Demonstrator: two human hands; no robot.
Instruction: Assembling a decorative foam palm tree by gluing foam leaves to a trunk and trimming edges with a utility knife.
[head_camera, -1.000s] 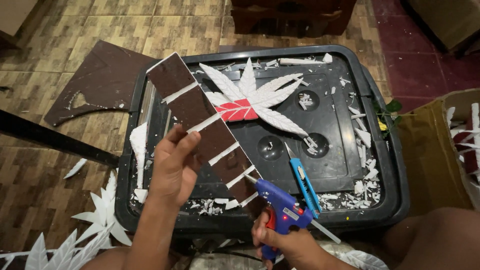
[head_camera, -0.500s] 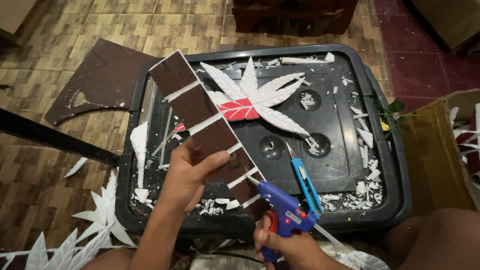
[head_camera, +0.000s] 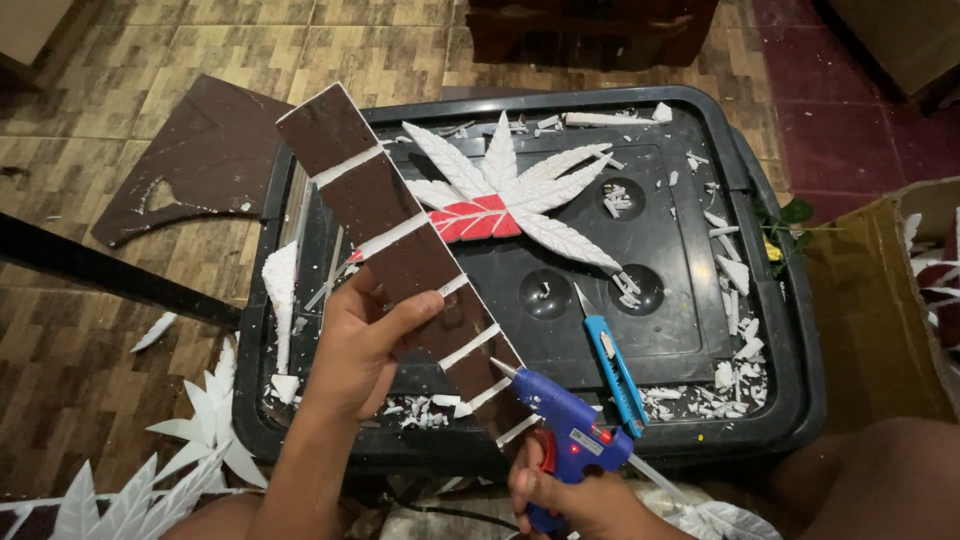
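My left hand (head_camera: 362, 345) grips a long brown board strip (head_camera: 375, 210) crossed by several white foam bars, tilted from upper left to lower right over a black plastic lid (head_camera: 700, 120). My right hand (head_camera: 565, 495) holds a blue hot glue gun (head_camera: 565, 425), its nozzle touching the strip's lower end. A white foam leaf cutout (head_camera: 520, 185) with a red patch lies flat on the lid behind the strip. A blue utility knife (head_camera: 610, 365) rests on the lid, right of the glue gun.
White foam scraps litter the lid. A brown board offcut (head_camera: 200, 160) lies on the tiled floor at left. White foam leaves (head_camera: 200, 440) sit at lower left, a dark bar (head_camera: 100, 270) crosses the left, a cardboard box (head_camera: 880, 300) stands at right.
My left hand has shifted its hold on the strip, thumb now across its front. The glue gun has risen and its nozzle has come onto the strip's lower end.
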